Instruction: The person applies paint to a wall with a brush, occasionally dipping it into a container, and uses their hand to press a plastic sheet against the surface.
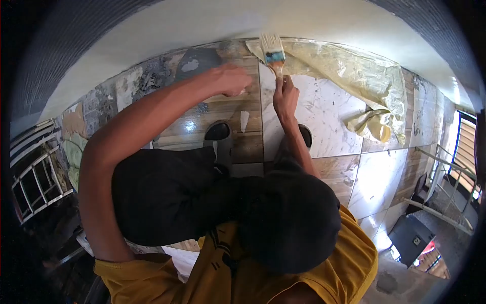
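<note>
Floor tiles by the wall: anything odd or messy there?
Yes. The yellowish sheet along the foot of the wall is crumpled, one end bunched up on the floor tiles. Those tiles do not match: white marble, wood-look and patchy grey side by side. The right hand holds a paintbrush near the sheet.

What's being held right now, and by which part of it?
The right hand grips a paintbrush by its handle, bristles pointing away. The left hand is a fist against the tiled floor; anything inside it is hidden.

No legible text or labels anywhere
</note>
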A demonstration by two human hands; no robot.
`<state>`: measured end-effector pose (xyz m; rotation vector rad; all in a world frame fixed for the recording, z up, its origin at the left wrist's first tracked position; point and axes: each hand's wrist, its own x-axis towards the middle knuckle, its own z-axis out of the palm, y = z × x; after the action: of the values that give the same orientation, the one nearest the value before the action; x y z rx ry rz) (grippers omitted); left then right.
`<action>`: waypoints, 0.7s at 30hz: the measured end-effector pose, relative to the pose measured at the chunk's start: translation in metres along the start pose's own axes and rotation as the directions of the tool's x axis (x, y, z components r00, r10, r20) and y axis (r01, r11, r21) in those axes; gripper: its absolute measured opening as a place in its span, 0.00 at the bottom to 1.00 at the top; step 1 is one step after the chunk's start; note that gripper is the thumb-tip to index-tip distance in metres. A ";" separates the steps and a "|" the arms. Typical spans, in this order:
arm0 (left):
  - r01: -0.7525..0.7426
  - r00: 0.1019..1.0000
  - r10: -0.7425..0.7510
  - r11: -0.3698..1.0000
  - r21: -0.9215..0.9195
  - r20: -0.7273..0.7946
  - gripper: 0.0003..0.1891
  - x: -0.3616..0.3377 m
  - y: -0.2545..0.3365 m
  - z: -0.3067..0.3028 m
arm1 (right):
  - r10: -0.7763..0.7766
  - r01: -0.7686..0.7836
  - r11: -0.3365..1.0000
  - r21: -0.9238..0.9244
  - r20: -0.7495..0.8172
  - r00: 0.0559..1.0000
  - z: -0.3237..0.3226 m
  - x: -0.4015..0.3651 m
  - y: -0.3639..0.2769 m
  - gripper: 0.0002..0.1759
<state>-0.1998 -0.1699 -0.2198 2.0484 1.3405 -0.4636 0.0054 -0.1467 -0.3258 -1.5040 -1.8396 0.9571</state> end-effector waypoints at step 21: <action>-0.135 0.990 0.138 0.979 0.150 -0.009 0.20 0.093 0.002 -0.020 | 0.559 -0.318 0.416 0.852 0.036 0.828 -0.108 0.046 0.124 0.19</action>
<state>-0.1605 -0.0937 -0.2606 2.2556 1.1980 -0.4969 0.1524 -0.0694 -0.3645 -1.3562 -0.5291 1.5162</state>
